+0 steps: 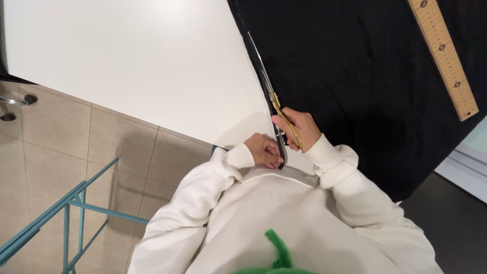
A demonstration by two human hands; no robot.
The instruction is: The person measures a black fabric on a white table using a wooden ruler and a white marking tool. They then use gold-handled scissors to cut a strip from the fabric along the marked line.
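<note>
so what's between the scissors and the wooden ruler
Only black fabric: in the head view, the stretch from the scissors in the right hand to the wooden ruler carries nothing else.

A sewing workroom: white cutting table (127,61), black cloth (355,76), wooden ruler (444,53) (tiled floor (61,147) below).

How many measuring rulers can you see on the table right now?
1. A wooden ruler lies diagonally on the black fabric at the upper right, away from both hands; its upper end leaves the frame. More could lie out of view or under the fabric.
</note>
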